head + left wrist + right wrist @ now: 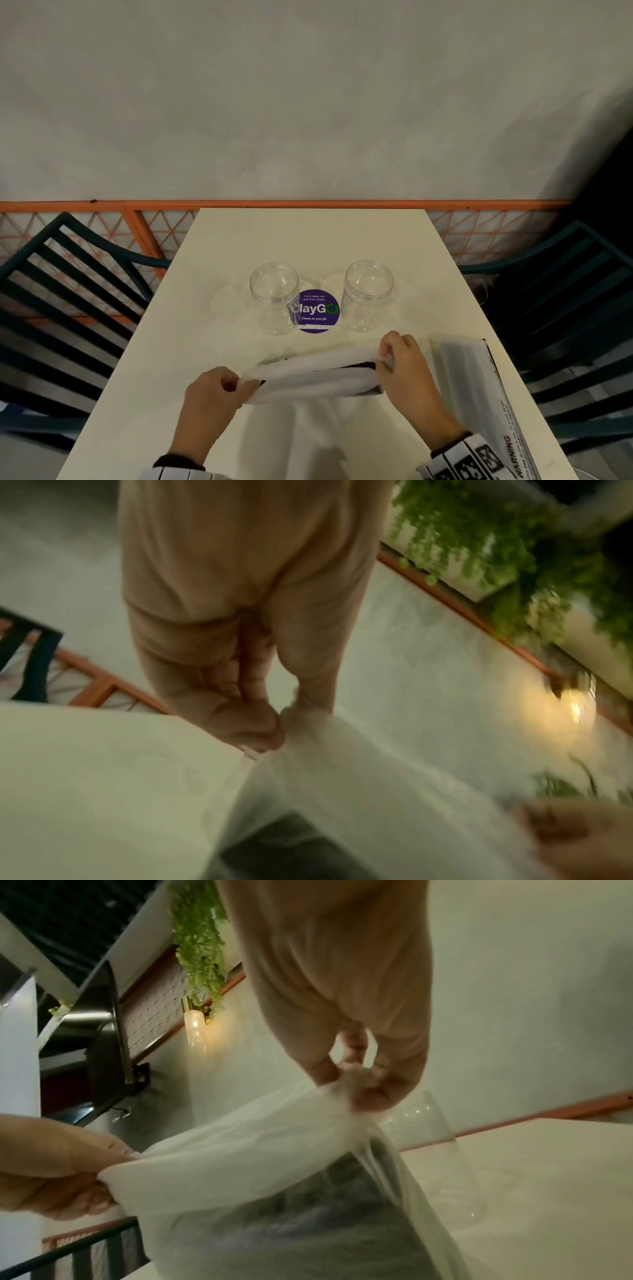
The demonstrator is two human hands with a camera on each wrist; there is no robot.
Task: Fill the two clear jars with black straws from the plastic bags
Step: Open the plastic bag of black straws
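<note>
Stretching the straw bag's mouth between both hands

I am pinching the cloudy white plastic bag of black straws (pixel 318 377) at its two top corners, my left hand (pixel 209 399) clenched on one end and my right hand (pixel 407 368) on the other, holding it just above the cream table (pixel 164 359) in front of the two clear plastic jars (pixel 274 296), both empty. A second plastic bag (pixel 476 380) is lying by my right wrist. The film is feeling thin, soft and slippery, I judge, and the straws light and loose, so I am gripping at the rim, not the sagging middle.
</note>
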